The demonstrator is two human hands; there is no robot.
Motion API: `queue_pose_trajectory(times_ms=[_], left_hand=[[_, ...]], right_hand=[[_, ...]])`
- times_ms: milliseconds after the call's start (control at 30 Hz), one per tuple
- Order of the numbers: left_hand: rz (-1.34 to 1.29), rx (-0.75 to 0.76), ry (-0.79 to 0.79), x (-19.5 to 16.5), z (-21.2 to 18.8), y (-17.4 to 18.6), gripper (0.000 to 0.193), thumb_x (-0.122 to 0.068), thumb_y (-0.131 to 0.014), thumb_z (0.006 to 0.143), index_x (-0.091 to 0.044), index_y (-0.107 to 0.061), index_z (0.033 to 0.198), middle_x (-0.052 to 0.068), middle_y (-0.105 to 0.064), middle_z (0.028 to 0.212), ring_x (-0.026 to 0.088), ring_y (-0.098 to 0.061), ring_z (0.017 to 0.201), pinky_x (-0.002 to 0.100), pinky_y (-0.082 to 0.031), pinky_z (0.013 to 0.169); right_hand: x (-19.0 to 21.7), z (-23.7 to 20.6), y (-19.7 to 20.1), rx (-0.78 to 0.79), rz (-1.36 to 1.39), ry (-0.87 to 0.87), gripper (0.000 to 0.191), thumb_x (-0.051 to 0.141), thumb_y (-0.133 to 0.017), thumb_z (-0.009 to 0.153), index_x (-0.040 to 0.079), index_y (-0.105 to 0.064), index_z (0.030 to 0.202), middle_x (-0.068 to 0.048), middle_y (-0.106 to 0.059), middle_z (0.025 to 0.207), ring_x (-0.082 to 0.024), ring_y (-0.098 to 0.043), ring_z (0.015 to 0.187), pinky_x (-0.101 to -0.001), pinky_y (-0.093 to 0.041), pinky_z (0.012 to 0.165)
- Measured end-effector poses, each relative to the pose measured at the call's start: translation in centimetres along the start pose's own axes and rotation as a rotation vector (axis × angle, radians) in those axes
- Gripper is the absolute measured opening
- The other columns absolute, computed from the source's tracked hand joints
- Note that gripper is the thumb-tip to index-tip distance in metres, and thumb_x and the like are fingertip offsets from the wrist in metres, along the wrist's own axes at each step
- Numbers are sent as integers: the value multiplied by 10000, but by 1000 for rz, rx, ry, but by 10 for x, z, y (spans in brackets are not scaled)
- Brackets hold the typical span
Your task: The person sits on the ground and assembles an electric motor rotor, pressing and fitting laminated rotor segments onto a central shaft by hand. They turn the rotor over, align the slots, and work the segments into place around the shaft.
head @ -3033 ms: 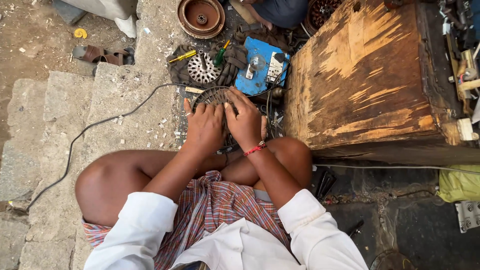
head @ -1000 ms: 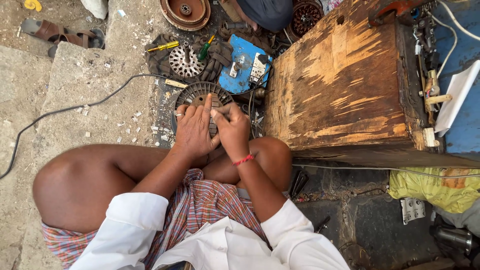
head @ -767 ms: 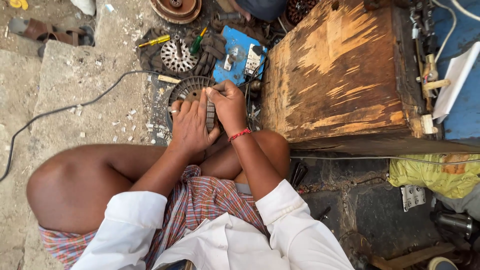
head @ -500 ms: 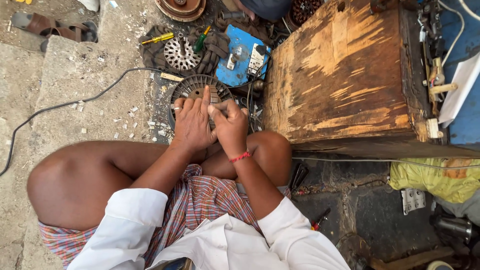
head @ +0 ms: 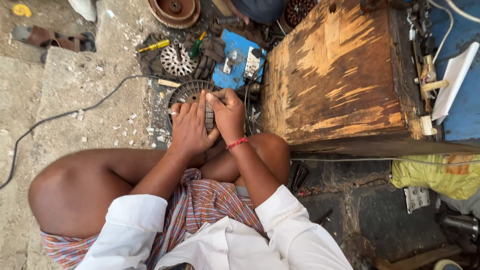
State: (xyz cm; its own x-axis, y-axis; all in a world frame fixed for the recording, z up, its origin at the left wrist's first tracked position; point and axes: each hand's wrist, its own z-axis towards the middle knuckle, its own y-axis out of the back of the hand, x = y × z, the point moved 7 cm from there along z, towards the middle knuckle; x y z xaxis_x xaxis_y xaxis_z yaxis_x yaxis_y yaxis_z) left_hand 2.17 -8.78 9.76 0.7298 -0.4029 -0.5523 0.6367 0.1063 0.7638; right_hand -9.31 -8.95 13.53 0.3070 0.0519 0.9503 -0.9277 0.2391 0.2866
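Nearest is the person's lap, knees spread wide on the stone floor [head: 65, 85]. Just beyond them the left hand [head: 189, 127] lies spread and flat over a round slotted metal core [head: 186, 91], fingers loose, pressing it down rather than gripping. The right hand [head: 227, 111] is clenched beside it, fingertips pinched on something small at the core's near-right part; what they pinch is too small to tell. The core sits on the floor under both hands, touching the left palm, its far rim showing past the fingers.

To do this well, I judge the left hand should keep the core from turning while the right works one slot at a time, square to the slot.

Farther on lie a second finned disc [head: 176, 59], a yellow-handled screwdriver [head: 153, 46] and a blue tray [head: 235, 62]; a worn wooden box [head: 335, 75] stands to the right
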Motion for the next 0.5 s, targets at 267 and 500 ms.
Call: queue_pose_trajectory(times_ms=[267, 500], left_hand=[[65, -33, -1, -3, -3, 2, 964, -449, -602, 848, 95, -335, 1597, 165, -619, 1114, 321, -542, 1092, 474, -305, 1059], [44, -96, -71, -8, 5, 13, 1001, -486, -627, 780, 100, -355, 1544, 167, -613, 1049, 320, -537, 1019, 487, -313, 1041]], right_hand=[[21, -14, 5, -66, -400, 350, 109, 91, -795, 876, 17, -717, 893, -70, -747, 762, -122, -634, 647, -366, -461, 886], [6, 4, 14, -42, -268, 217, 117, 124, -776, 913, 39, -695, 913, -18, -746, 821, -59, -675, 723, -319, -525, 744]])
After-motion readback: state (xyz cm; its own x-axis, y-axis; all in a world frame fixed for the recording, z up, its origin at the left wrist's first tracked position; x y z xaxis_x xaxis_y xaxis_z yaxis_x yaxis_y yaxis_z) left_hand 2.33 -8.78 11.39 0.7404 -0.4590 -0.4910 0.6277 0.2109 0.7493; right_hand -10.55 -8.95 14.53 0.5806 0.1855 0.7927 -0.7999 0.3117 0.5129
